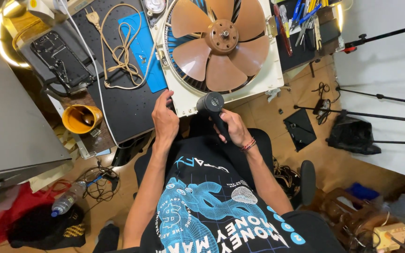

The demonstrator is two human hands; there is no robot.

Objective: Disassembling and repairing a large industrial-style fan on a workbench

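A cream square box fan (263, 75) with brown blades (216, 47) lies flat on the black workbench, its front grille off. My left hand (165, 119) grips the fan housing's near left corner. My right hand (233, 127) holds a dark handheld blower (213, 107) by its handle, with its round barrel against the fan's near edge. A beige power cord (120, 51) with its plug lies coiled on the bench to the left of the fan.
A blue mat (141, 42) lies under the cord. An orange cup (81, 118) sits at the bench's left edge. Pens and tools (301, 18) lie at the far right. Tripod legs (376, 115), a black bag, a bottle (66, 201) and cables are on the floor.
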